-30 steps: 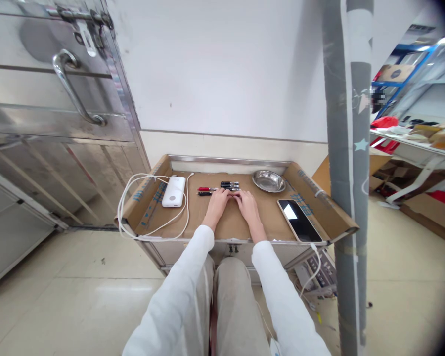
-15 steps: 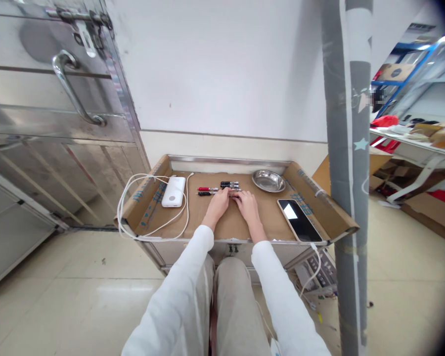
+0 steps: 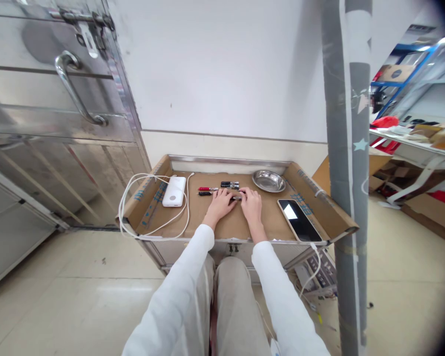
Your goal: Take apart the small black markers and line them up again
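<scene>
2 bare hands face each other over a slim pen-like piece on a cardboard-lined counter (image 3: 272, 220).
The left hand (image 3: 221, 205) and right hand (image 3: 251, 202) have their fingers bent inward, fingertips at the piece (image 3: 237, 198), which lies between them; whether either hand pinches it firmly, I cannot tell. Just beyond the fingers, a group of black pens (image 3: 230, 184) lies side by side, partly hidden; to its left are a red pen (image 3: 206, 189) and, nearer the person, a black pen (image 3: 205, 194). Farther out, a white power bank (image 3: 174, 192) with a white cable (image 3: 188, 210) is on the left, a round steel bowl (image 3: 269, 181) at back right, and a smartphone (image 3: 300, 221) at front right.
</scene>
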A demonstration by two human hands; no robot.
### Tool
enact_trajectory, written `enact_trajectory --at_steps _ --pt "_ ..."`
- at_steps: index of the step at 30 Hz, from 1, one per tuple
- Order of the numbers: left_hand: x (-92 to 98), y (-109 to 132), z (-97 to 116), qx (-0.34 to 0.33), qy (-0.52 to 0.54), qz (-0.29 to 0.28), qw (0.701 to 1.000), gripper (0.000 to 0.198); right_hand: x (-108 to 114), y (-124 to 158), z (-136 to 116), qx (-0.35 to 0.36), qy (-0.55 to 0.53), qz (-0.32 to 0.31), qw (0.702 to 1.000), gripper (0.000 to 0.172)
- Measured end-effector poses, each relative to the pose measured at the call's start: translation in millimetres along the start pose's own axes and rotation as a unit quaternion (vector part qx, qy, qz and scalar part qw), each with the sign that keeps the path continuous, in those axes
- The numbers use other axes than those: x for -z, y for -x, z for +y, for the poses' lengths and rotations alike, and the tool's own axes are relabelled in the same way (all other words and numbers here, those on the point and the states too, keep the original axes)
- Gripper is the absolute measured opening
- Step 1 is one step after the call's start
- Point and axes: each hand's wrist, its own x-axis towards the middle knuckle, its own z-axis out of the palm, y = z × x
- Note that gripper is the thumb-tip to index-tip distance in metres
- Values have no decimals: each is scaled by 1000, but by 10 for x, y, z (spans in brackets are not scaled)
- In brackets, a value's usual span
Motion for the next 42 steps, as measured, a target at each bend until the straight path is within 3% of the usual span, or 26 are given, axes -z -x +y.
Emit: enact_trajectory --at_steps 4,8,11,17,20,24,28,34,42 --pt "41 17 24 -40 18 1 999 22 18 13 -2 -24 2 13 1000 27" --pt "43 10 27 -1 12 45 999 22 18 19 13 -46 4 14 999 28" --pt "51 9 24 33 13 74 997 22 20 21 17 -32 3 -5 999 30" --pt "79 16 40 34 -5 72 997 21 49 27 -24 -7 17 -26 999 31" --pt "81 17 39 36 4 73 997 20 66 24 -55 31 -33 -65 997 32" --pt "90 40 45 88 0 99 991 21 76 24 -89 108 -124 -130 978 61" --pt "107 91 79 177 -36 135 974 23 51 35 -87 103 -134 -117 979 74" --pt "129 147 121 257 -103 132 952 22 -66 38 -2 36 -76 -99 992 64" --pt "76 181 142 303 -101 127 939 32 -170 33 81 33 -35 -93 994 48"
